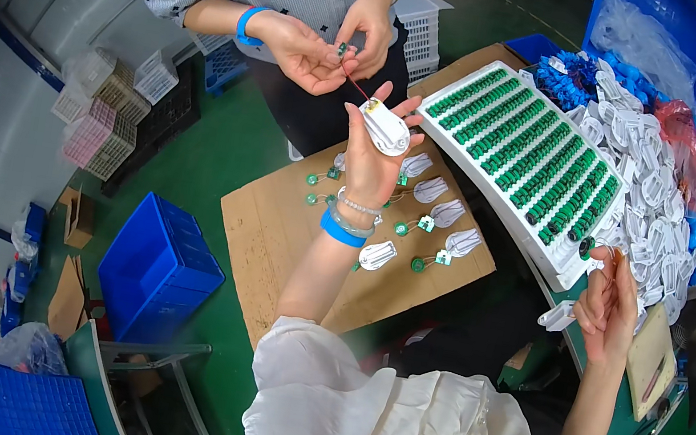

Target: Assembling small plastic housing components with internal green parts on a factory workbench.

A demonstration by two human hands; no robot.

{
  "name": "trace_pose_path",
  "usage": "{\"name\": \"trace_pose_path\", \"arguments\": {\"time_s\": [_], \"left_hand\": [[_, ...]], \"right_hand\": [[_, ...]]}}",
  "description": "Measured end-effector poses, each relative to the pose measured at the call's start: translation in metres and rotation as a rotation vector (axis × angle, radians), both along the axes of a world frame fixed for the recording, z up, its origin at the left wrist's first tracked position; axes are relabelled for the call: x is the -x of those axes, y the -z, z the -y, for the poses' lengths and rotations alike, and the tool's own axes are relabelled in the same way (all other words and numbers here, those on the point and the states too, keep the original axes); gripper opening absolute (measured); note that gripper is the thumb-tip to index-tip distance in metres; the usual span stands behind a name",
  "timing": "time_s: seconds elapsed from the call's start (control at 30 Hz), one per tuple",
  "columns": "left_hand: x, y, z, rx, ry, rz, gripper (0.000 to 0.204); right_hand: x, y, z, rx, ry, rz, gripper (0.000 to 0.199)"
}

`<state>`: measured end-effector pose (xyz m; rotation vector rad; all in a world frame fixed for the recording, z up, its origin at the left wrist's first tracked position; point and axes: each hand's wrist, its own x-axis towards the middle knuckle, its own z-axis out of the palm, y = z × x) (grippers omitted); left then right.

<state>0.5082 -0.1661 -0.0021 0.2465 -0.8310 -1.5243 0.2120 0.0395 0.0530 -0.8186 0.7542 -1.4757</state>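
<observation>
A tray (543, 238) of small parts sits right of the cardboard sheet (274, 233); plastic shells (654, 218) are heaped behind it.

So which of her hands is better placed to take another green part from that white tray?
Probably the right hand: it hovers at the white tray edge, pinching only a small part, while the left hand holds a white housing farther away.

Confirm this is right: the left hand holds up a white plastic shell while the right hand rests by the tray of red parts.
Not quite. The head view shows the tray filled with green parts, not red. The left hand does hold up the white plastic shell, and the right hand is beside the tray.
</observation>
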Motion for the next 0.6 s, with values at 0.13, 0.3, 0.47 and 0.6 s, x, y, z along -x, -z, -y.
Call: {"name": "trace_pose_path", "arguments": {"time_s": [0.13,0.3,0.47,0.6], "left_hand": [[0.0,0.008,0.001,-0.021,0.008,-0.024,0.073],[-0.004,0.016,0.001,-0.021,-0.004,-0.035,0.073],[-0.004,0.017,-0.002,-0.055,-0.005,-0.036,0.072],[-0.007,0.02,0.0,-0.038,0.005,-0.04,0.071]], "right_hand": [[0.0,0.002,0.0,-0.002,-0.021,-0.001,0.041],[-0.002,0.006,-0.001,-0.03,0.005,0.018,0.041],[-0.001,0.008,0.001,-0.033,-0.005,0.018,0.041],[-0.001,0.01,0.001,-0.031,-0.008,0.025,0.041]]}}
